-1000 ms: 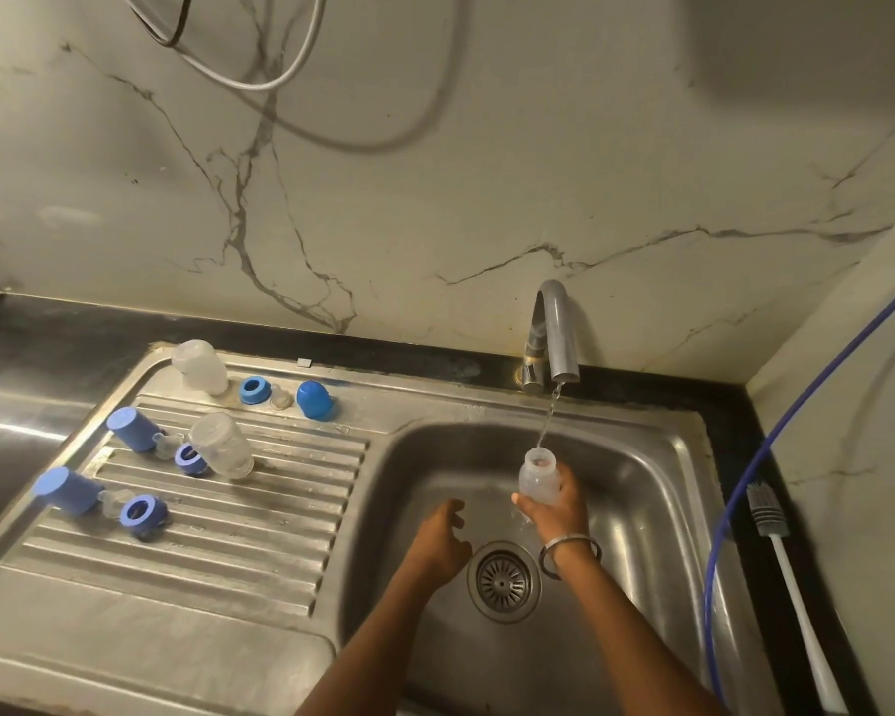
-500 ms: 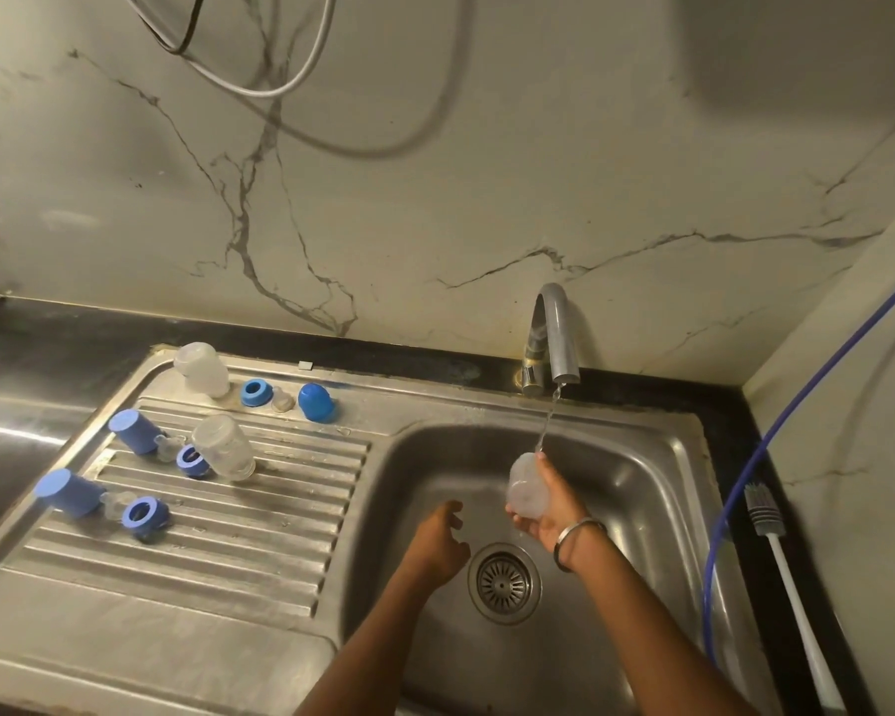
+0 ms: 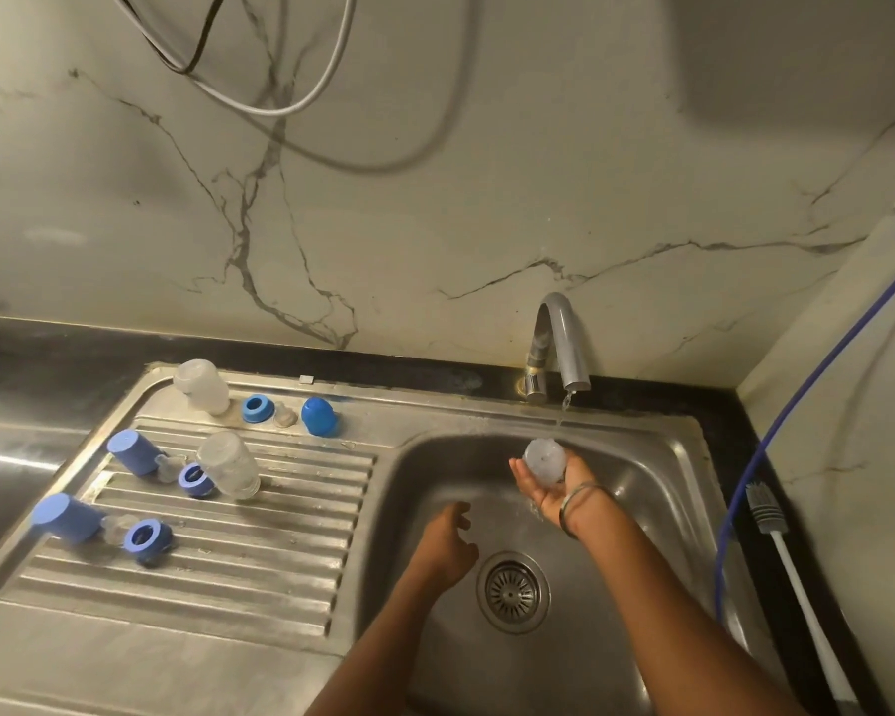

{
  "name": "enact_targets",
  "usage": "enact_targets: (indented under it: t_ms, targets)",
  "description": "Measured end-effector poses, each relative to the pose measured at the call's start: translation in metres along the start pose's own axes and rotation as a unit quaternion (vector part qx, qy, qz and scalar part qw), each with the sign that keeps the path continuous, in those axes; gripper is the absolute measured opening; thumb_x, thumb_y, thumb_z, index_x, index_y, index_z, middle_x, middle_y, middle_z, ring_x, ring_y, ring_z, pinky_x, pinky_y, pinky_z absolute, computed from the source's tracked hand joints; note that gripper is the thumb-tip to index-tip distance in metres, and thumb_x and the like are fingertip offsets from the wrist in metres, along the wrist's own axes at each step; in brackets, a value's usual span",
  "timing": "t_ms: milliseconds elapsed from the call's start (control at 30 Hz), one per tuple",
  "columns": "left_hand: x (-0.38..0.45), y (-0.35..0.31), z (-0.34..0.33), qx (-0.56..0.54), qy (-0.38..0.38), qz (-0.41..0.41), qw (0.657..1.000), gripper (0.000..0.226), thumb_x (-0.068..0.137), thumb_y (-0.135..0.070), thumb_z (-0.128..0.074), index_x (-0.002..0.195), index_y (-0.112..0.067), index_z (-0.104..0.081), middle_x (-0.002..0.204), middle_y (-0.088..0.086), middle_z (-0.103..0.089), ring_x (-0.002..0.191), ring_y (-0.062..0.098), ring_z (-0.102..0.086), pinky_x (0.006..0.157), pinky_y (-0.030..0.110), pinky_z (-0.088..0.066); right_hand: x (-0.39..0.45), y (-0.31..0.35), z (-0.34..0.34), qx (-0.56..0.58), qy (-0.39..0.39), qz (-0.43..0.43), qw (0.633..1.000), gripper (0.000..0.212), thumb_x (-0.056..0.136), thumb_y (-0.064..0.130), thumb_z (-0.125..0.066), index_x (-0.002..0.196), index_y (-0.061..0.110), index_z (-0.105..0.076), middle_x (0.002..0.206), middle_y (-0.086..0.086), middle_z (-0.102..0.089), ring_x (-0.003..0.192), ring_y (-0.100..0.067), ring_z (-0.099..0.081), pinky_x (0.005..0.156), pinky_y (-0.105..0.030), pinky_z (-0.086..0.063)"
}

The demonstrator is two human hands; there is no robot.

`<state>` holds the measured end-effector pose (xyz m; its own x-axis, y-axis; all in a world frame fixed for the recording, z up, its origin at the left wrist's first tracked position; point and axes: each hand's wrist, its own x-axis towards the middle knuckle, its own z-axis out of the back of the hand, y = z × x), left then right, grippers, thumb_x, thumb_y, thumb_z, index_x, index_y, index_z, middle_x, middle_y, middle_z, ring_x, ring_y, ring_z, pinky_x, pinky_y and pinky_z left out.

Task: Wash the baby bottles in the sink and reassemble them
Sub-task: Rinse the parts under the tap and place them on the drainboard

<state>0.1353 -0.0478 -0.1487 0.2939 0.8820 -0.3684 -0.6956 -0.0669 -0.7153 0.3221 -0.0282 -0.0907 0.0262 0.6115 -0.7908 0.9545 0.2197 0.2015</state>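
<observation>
Dim, warm light, soft shadows on the wall (image 3: 538,173), wide-angle bending at edges, slight overall softness.

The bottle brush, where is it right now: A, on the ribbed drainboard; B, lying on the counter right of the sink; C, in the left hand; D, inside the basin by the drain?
B: the bottle brush lies on the dark counter to the right of the sink, in neither hand.

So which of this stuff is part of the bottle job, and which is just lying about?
Job: bottle in right hand, tap, sink, drainer bottles, blue caps, rings, teats, brush.
Lying about: blue hose, hanging cables.
</observation>
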Motion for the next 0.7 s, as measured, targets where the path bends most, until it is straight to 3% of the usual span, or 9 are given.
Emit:
enact_targets:
  t_ms: [100, 167, 233, 333, 433, 500, 600, 700]
  targets:
    - [0.004, -0.005, 0.01, -0.014, -0.001, -0.013, 1.0, 0.059, 0.083, -0.006, -0.062, 0.139, -0.012, -0.044, 0.124, 0.006, -0.058, 0.103, 0.024, -0.062, 0.084, 0.024, -0.047, 0.001, -0.009, -0.002, -0.069, -0.011, 0.029, 0.997, 0.049, 0.091, 0.035, -0.061, 0.121, 0.0, -0.044, 0.112, -0.03, -0.052, 0.103, -0.046, -0.058, 0.049, -0.045, -0.058]
    - [0.009, -0.012, 0.019, -0.036, -0.018, -0.02, 0.999, 0.053, 0.083, -0.001, -0.059, 0.134, -0.012, -0.049, 0.122, 0.006, -0.06, 0.101, 0.022, -0.062, 0.086, 0.027, -0.05, 0.002, -0.016, 0.0, -0.186, -0.026, 0.061, 0.98, 0.043, 0.092, 0.038, -0.059, 0.116, 0.005, -0.048, 0.108, -0.024, -0.056, 0.099, -0.038, -0.061, 0.063, -0.043, -0.06]
    - [0.016, -0.023, 0.029, -0.054, -0.05, -0.037, 0.997, 0.048, 0.081, 0.003, -0.055, 0.127, -0.01, -0.055, 0.119, 0.007, -0.063, 0.101, 0.023, -0.063, 0.089, 0.03, -0.051, 0.005, -0.022, 0.004, -0.333, -0.067, 0.124, 0.932, 0.038, 0.092, 0.041, -0.058, 0.111, 0.009, -0.053, 0.099, -0.017, -0.062, 0.088, -0.03, -0.064, 0.074, -0.042, -0.058]
    - [0.027, -0.048, 0.039, -0.078, -0.077, -0.07, 0.991, 0.044, 0.084, 0.004, -0.057, 0.125, -0.011, -0.058, 0.116, 0.005, -0.064, 0.105, 0.019, -0.063, 0.09, 0.024, -0.05, 0.011, -0.027, 0.013, -0.452, -0.117, 0.253, 0.847, 0.041, 0.081, 0.035, -0.072, 0.109, 0.008, -0.059, 0.1, -0.013, -0.067, 0.086, -0.027, -0.067, 0.064, -0.038, -0.058]
    - [0.042, -0.074, 0.042, -0.083, -0.076, -0.1, 0.989, 0.036, 0.091, -0.001, -0.055, 0.123, -0.017, -0.056, 0.113, 0.001, -0.061, 0.102, 0.012, -0.06, 0.08, 0.013, -0.045, 0.007, -0.031, 0.021, -0.532, -0.124, 0.321, 0.774, 0.057, 0.071, 0.02, -0.081, 0.114, 0.012, -0.045, 0.102, -0.008, -0.06, 0.091, -0.027, -0.063, 0.071, -0.038, -0.056]
    - [0.054, -0.093, 0.042, -0.09, -0.065, -0.101, 0.989, 0.037, 0.092, -0.001, -0.054, 0.124, -0.019, -0.055, 0.118, 0.002, -0.06, 0.097, 0.007, -0.057, 0.073, 0.01, -0.043, 0.004, -0.033, 0.029, -0.56, -0.102, 0.361, 0.738, 0.059, 0.068, 0.01, -0.081, 0.111, 0.015, -0.041, 0.098, -0.005, -0.058, 0.087, -0.025, -0.062, 0.065, -0.033, -0.053]
    - [0.069, -0.118, 0.044, -0.071, -0.066, -0.113, 0.989, 0.045, 0.09, 0.0, -0.054, 0.132, -0.016, -0.051, 0.127, 0.006, -0.056, 0.111, 0.016, -0.055, 0.09, 0.023, -0.048, 0.003, -0.033, 0.036, -0.558, -0.091, 0.381, 0.732, 0.054, 0.068, 0.001, -0.076, 0.106, 0.015, -0.041, 0.088, -0.006, -0.058, 0.073, -0.026, -0.063, 0.058, -0.037, -0.055]
    - [0.078, -0.134, 0.047, -0.036, -0.055, -0.141, 0.988, 0.059, 0.087, 0.004, -0.053, 0.142, -0.014, -0.043, 0.139, 0.012, -0.048, 0.126, 0.026, -0.048, 0.106, 0.041, -0.044, 0.003, -0.031, 0.038, -0.593, -0.099, 0.386, 0.7, 0.049, 0.071, 0.004, -0.073, 0.103, 0.022, -0.042, 0.083, 0.001, -0.058, 0.07, -0.018, -0.059, 0.056, -0.026, -0.048]
